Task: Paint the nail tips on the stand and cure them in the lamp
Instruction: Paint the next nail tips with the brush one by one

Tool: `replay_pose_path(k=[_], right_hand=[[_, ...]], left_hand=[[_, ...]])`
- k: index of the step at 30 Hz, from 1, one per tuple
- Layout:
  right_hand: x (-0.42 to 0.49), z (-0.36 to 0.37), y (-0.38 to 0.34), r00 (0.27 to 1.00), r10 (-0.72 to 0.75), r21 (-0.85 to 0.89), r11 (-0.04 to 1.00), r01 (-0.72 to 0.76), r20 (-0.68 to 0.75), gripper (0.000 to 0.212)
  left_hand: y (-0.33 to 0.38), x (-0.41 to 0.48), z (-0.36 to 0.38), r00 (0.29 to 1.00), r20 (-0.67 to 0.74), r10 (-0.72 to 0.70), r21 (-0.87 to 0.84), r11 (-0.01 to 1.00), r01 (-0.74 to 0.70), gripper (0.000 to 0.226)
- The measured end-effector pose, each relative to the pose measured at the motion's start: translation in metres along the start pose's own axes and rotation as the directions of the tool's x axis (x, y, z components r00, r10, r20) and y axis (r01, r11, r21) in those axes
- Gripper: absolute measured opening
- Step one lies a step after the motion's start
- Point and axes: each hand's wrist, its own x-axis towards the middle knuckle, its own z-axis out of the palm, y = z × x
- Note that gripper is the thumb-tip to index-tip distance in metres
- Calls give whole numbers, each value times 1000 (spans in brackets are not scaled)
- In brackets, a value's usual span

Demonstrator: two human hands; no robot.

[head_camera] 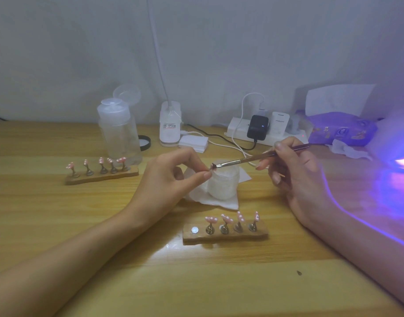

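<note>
My left hand (pixel 173 177) pinches a small nail tip (pixel 212 168) between thumb and fingertips, over a white jar (pixel 223 186) on a paper towel (pixel 233 203). My right hand (pixel 294 170) holds a thin brush (pixel 253 158) like a pen, its bristles touching the pinched tip. A near wooden stand (pixel 226 235) carries several pink, white-dotted tips on metal holders, with its leftmost silver spot bare. A second stand (pixel 102 176) with several pink tips sits far left. The curing lamp (pixel 402 154) glows purple at the right edge.
A clear pump bottle (pixel 118 131) with its lid flipped open stands behind the far stand. A white desk lamp base (pixel 170 124), cotton pads (pixel 193 143), a power strip (pixel 262 130) with chargers and cables, and a purple tissue pack (pixel 343 128) line the back.
</note>
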Motion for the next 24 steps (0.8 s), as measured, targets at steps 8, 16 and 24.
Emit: replay_pose_path(k=[8, 16, 24], right_hand=[[-2, -2, -1, 1000, -26, 29, 999, 26, 2, 34], [0, -3, 1, 999, -36, 38, 999, 36, 1, 26], [-1, -3, 1, 999, -33, 10, 999, 33, -27, 30]], left_hand=[[-1, 1, 0, 1000, -15, -6, 38, 999, 7, 15], [-1, 1, 0, 1000, -12, -18, 28, 999, 19, 14], [-1, 1, 0, 1000, -14, -19, 26, 999, 20, 15]])
